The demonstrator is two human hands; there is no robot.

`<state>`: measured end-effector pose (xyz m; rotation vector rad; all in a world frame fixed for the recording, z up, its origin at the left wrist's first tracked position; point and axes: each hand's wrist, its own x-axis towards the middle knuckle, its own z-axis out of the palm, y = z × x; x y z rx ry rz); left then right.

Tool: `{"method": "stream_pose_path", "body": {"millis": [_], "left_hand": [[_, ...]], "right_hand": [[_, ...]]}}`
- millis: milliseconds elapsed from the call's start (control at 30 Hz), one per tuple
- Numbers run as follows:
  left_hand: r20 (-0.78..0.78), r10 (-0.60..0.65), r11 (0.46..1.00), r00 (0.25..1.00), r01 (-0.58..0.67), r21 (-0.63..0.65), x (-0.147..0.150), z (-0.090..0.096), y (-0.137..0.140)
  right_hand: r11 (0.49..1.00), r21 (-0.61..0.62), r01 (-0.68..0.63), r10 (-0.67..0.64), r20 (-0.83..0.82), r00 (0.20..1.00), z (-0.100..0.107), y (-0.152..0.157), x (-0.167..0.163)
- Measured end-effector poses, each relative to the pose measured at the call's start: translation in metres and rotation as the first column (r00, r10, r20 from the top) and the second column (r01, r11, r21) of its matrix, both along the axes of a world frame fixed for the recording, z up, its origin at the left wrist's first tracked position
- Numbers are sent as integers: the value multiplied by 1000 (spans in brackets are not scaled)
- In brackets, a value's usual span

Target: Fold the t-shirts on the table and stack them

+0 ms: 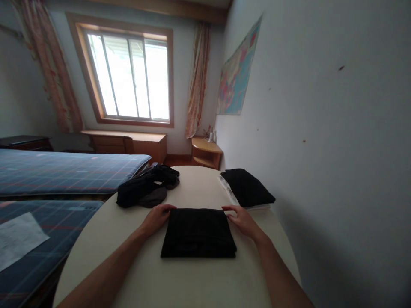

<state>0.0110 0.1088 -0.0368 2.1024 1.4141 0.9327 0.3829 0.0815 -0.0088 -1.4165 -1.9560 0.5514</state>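
A black garment, folded into a flat rectangle, lies on the pale round table in front of me. My left hand grips its far left corner, fingers bent and the thumb side at the edge. At the far right corner, my right hand has the cloth's edge between thumb and forefinger. Beyond my left hand is a crumpled heap of dark clothes. Past my right hand sits a stack of folded clothes, black on top with white beneath.
To the left are two plaid mattresses, with a sheet of paper on the nearer one. A white wall runs close along the table's right side. A wooden corner shelf and a desk stand beyond the table, below the window.
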Motion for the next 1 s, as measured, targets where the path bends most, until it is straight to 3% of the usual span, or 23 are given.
{"method": "stream_pose_path", "body": {"millis": [133,433,667,800,1000], "left_hand": [[17,-12,1000,1000,12,7,-1,-2,-1],[63,-14,1000,998,15,-11,-1,-3,-1],[112,-39,999,993,42,-21,0,4,-4],[135,-7,997,991,17,-75,1,4,-2],[22,106,991,994,-104,-87,7,6,-3]], "right_hand": [[995,-54,-87,84,-64,994,-4,2,3],[993,-75,-90,75,-177,981,-10,6,-9],[990,-42,-134,125,-166,978,-10,10,-9],[996,-23,-92,87,-150,985,-9,11,-7],[999,-24,21,-21,-4,1000,-9,11,-9]]}}
